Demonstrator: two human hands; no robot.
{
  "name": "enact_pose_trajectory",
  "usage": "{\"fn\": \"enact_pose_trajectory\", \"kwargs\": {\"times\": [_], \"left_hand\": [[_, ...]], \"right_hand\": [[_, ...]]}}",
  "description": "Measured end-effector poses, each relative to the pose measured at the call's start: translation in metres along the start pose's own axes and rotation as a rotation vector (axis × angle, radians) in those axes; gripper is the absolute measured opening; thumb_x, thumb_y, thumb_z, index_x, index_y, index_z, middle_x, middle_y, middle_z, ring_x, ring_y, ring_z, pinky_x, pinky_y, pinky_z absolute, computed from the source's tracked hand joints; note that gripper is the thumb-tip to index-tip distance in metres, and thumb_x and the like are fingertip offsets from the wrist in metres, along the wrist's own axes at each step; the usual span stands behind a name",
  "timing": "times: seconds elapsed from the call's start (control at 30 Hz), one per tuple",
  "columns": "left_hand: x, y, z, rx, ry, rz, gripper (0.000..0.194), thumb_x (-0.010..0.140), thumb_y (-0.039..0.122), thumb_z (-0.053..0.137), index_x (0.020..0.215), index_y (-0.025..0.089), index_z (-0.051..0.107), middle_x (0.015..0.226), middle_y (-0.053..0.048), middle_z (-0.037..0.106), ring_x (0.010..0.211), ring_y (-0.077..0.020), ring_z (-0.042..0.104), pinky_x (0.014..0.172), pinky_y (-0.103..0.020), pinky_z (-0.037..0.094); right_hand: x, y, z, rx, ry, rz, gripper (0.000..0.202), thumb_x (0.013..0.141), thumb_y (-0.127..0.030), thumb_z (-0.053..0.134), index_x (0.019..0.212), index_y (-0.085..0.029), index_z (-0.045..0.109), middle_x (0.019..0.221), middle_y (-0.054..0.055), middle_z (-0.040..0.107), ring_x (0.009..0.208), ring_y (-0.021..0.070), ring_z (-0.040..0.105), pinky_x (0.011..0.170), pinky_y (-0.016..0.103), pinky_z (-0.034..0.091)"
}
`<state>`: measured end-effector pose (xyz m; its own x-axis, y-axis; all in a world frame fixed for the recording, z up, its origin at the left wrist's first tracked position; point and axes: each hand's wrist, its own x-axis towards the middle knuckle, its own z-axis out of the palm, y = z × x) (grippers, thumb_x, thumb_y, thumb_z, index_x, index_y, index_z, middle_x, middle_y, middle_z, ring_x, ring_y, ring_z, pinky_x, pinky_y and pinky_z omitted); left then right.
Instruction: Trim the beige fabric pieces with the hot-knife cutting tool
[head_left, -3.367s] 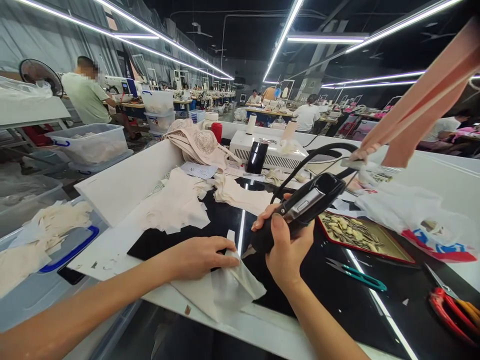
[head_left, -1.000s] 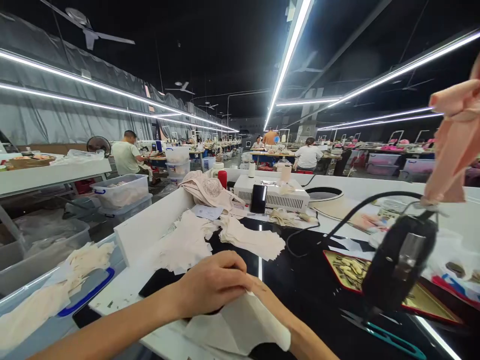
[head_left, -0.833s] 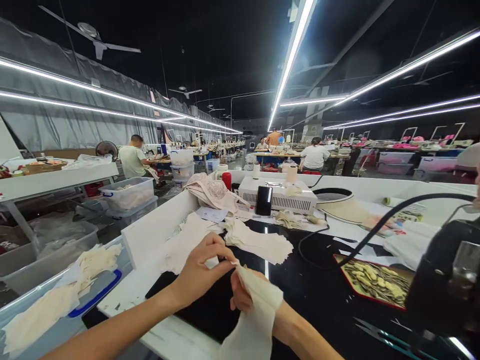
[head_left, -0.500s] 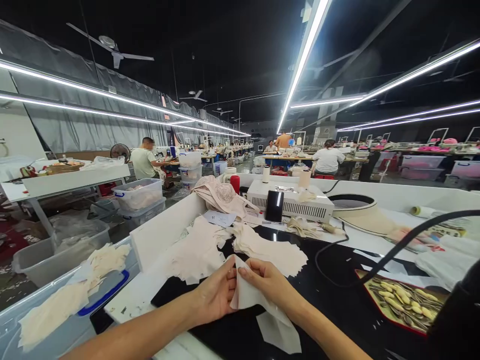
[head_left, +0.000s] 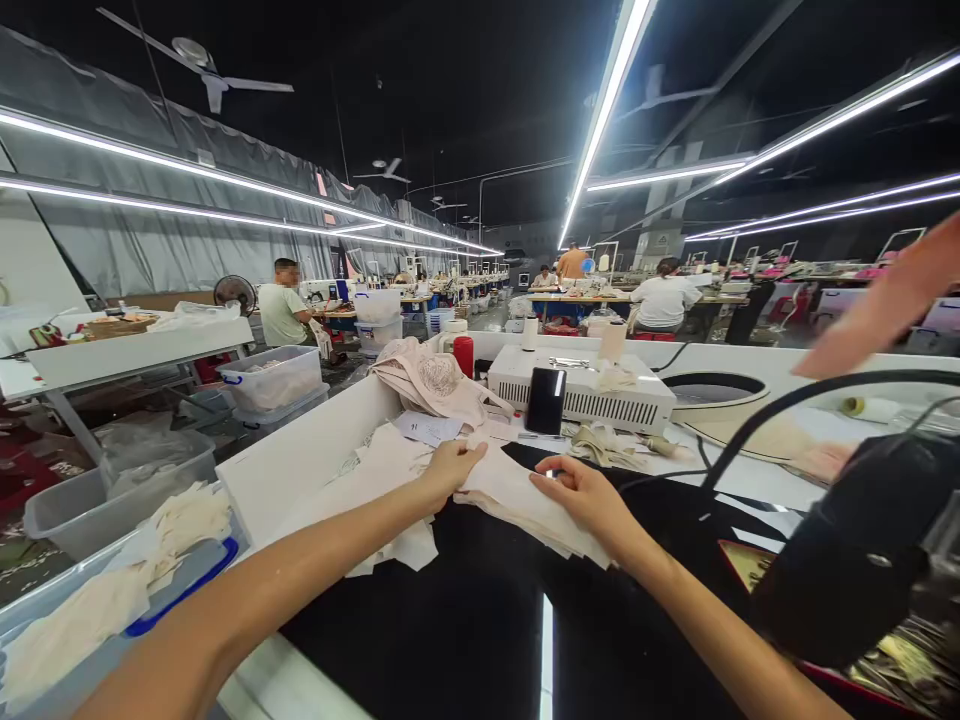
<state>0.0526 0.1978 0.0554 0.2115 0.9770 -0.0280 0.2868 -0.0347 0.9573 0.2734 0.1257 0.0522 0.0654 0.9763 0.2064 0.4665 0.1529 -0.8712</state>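
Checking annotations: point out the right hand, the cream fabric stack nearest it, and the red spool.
right hand (head_left: 589, 496), head view: back of the hand
cream fabric stack (head_left: 519, 494), head view: top layer
red spool (head_left: 463, 355), head view: its side

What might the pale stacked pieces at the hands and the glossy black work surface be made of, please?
Pale stacked pieces: probably matt fabric, with thin, wavy-edged layers. Glossy black work surface: perhaps polished glass or acrylic, showing a crisp white reflection.

My left forearm (head_left: 300, 545), lower left of the frame, and right forearm (head_left: 720, 625), lower right, are bare and slender, narrowing toward my bare left hand (head_left: 450, 470) and right hand (head_left: 589, 493).
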Motion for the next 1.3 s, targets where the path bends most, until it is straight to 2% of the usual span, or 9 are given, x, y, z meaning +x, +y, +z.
{"fn": "enact_pose_trajectory", "kwargs": {"times": [0.13, 0.27, 0.4, 0.5, 0.67, 0.77, 0.83, 1.03, 1.3], "left_hand": [[0.026, 0.002, 0.007, 0.155, 0.017, -0.088, 0.038, 0.104, 0.041, 0.067, 0.132, 0.016, 0.064, 0.131, -0.01, 0.065, 0.112, -0.0265, 0.068, 0.095, -0.046, 0.061], [0.032, -0.006, 0.012, 0.289, 0.023, -0.118, 0.037, 0.103, 0.04, 0.067, 0.132, 0.016, 0.064, 0.132, -0.01, 0.065, 0.114, -0.027, 0.067, 0.097, -0.047, 0.06], [0.033, -0.01, 0.011, 0.366, 0.011, -0.155, 0.037, 0.104, 0.04, 0.067, 0.132, 0.016, 0.064, 0.131, -0.01, 0.065, 0.112, -0.0256, 0.068, 0.095, -0.046, 0.061], [0.036, -0.005, -0.011, 0.412, 0.03, -0.15, 0.037, 0.104, 0.039, 0.067, 0.133, 0.016, 0.063, 0.131, -0.011, 0.065, 0.111, -0.0246, 0.068, 0.094, -0.045, 0.061], [0.033, 0.001, -0.089, 0.567, 0.235, -0.067, 0.037, 0.104, 0.039, 0.067, 0.133, 0.017, 0.063, 0.133, -0.011, 0.064, 0.114, -0.0253, 0.067, 0.096, -0.046, 0.06], [0.024, -0.013, -0.132, 0.658, 0.375, -0.081, 0.038, 0.104, 0.039, 0.067, 0.135, 0.017, 0.062, 0.136, -0.012, 0.063, 0.117, -0.0264, 0.066, 0.098, -0.048, 0.059], [0.02, -0.028, -0.148, 0.687, 0.401, -0.124, 0.038, 0.104, 0.038, 0.067, 0.135, 0.017, 0.062, 0.135, -0.012, 0.063, 0.116, -0.0262, 0.066, 0.098, -0.048, 0.06], [0.024, -0.062, -0.154, 0.652, 0.364, -0.166, 0.037, 0.104, 0.039, 0.067, 0.133, 0.017, 0.063, 0.133, -0.011, 0.065, 0.113, -0.0253, 0.067, 0.096, -0.046, 0.06], [0.015, -0.058, -0.161, 0.573, 0.381, -0.079, 0.037, 0.104, 0.039, 0.067, 0.133, 0.017, 0.063, 0.133, -0.011, 0.064, 0.114, -0.0254, 0.067, 0.096, -0.047, 0.06]], "right_hand": [[0.016, 0.028, -0.023, -0.135, 0.112, -0.029, 0.042, 0.076, -0.06, 0.066, 0.093, -0.021, 0.068, 0.058, -0.005, 0.053, 0.058, 0.0182, 0.05, 0.059, 0.031, 0.034], [0.019, 0.053, -0.026, -0.258, 0.145, -0.061, 0.036, 0.078, -0.053, 0.061, 0.097, -0.022, 0.069, 0.07, 0.001, 0.065, 0.066, 0.0233, 0.06, 0.066, 0.037, 0.043], [0.009, 0.064, -0.018, -0.38, 0.161, -0.154, 0.034, 0.079, -0.044, 0.058, 0.102, -0.024, 0.072, 0.106, 0.011, 0.076, 0.105, 0.0359, 0.065, 0.092, 0.05, 0.046], [-0.001, 0.066, -0.013, -0.441, 0.176, -0.217, 0.037, 0.085, -0.046, 0.054, 0.107, -0.025, 0.073, 0.119, 0.012, 0.074, 0.121, 0.0408, 0.06, 0.104, 0.058, 0.04], [-0.01, 0.062, -0.011, -0.472, 0.157, -0.287, 0.038, 0.091, -0.053, 0.051, 0.106, -0.027, 0.075, 0.117, 0.009, 0.076, 0.116, 0.038, 0.065, 0.101, 0.056, 0.047], [-0.014, 0.06, -0.005, -0.479, 0.141, -0.316, 0.036, 0.092, -0.05, 0.051, 0.1, -0.026, 0.076, 0.111, 0.01, 0.077, 0.108, 0.036, 0.07, 0.094, 0.053, 0.053], [-0.018, 0.059, 0.003, -0.471, 0.122, -0.345, 0.034, 0.093, -0.048, 0.051, 0.097, -0.026, 0.076, 0.109, 0.01, 0.077, 0.104, 0.034, 0.071, 0.092, 0.051, 0.055], [-0.032, 0.049, 0.025, -0.374, 0.034, -0.387, 0.028, 0.096, -0.046, 0.054, 0.096, -0.028, 0.076, 0.11, 0.009, 0.076, 0.106, 0.0307, 0.071, 0.096, 0.047, 0.055], [-0.057, 0.001, 0.037, -0.245, -0.131, -0.305, 0.022, 0.094, -0.038, 0.053, 0.093, -0.025, 0.071, 0.105, 0.01, 0.071, 0.104, 0.0306, 0.067, 0.098, 0.049, 0.049]]}}
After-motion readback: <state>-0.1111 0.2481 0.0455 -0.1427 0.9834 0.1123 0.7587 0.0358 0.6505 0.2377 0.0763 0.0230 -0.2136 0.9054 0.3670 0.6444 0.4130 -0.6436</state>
